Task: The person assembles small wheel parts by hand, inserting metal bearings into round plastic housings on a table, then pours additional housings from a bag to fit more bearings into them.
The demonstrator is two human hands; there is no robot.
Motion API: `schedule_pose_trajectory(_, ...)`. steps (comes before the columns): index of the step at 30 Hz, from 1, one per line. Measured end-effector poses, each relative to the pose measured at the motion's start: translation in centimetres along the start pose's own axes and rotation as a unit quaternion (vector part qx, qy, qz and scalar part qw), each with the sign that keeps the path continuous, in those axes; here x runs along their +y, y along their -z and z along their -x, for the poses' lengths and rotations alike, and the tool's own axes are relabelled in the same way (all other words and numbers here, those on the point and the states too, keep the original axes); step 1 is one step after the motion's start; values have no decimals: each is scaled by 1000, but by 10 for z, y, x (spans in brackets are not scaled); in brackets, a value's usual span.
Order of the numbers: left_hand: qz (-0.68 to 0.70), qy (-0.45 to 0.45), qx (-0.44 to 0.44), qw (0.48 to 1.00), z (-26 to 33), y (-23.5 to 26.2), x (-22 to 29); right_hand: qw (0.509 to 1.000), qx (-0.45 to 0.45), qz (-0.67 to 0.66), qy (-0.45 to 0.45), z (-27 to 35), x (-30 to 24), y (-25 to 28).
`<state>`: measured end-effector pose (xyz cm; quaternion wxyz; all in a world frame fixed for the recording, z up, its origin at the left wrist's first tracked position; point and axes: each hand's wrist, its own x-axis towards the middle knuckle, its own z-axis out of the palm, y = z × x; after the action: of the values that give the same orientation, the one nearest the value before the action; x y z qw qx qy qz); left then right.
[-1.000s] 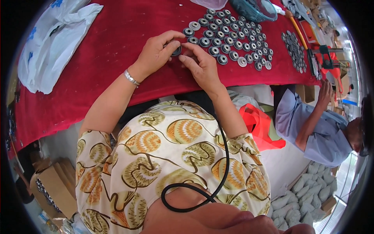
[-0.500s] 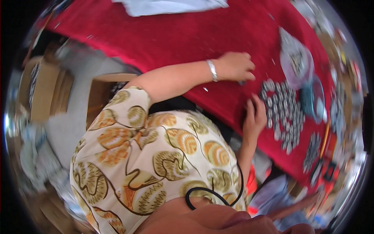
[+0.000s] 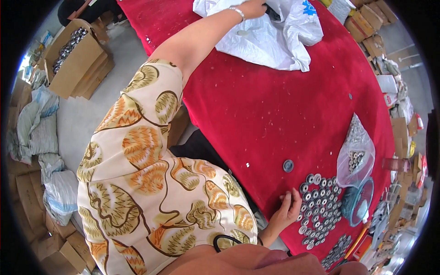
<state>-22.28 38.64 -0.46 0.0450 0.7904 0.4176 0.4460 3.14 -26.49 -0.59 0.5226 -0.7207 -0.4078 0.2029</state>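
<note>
White plastic bag (image 3: 270, 34) lying crumpled at far end of red table (image 3: 256, 110), left hand (image 3: 254, 8) reaching into it, grip hidden. Right hand (image 3: 288, 211) resting loosely curled, holding nothing, beside rows of small round metal parts (image 3: 321, 201).

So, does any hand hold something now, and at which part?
The left hand reaches into the white plastic bag; a grasp cannot be told. The right hand rests beside the round metal parts, holding nothing visible.
</note>
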Motion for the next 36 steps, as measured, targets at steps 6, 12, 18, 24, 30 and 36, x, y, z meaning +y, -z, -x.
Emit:
schedule_pose_trajectory(6,91,60,-82,991,-30,-39,68,995,69,31,-65,11,-5,13)
schedule_pose_trajectory(12,-283,-107,-168,938,75,38,128,997,49,8,-59,9,-16,6)
schedule_pose_trajectory(18,-128,-116,-323,930,88,55,180,995,73,39,-54,31,-5,36)
schedule_pose_trajectory(24,-212,65,-160,962,-7,44,66,995,71,51,-50,38,-11,36)
schedule_pose_trajectory(30,-253,152,-253,921,-37,-4,98,990,97,59,-83,49,-24,40)
schedule_pose_trajectory(36,-68,70,-221,970,-13,13,109,994,73,58,-51,43,-30,23)
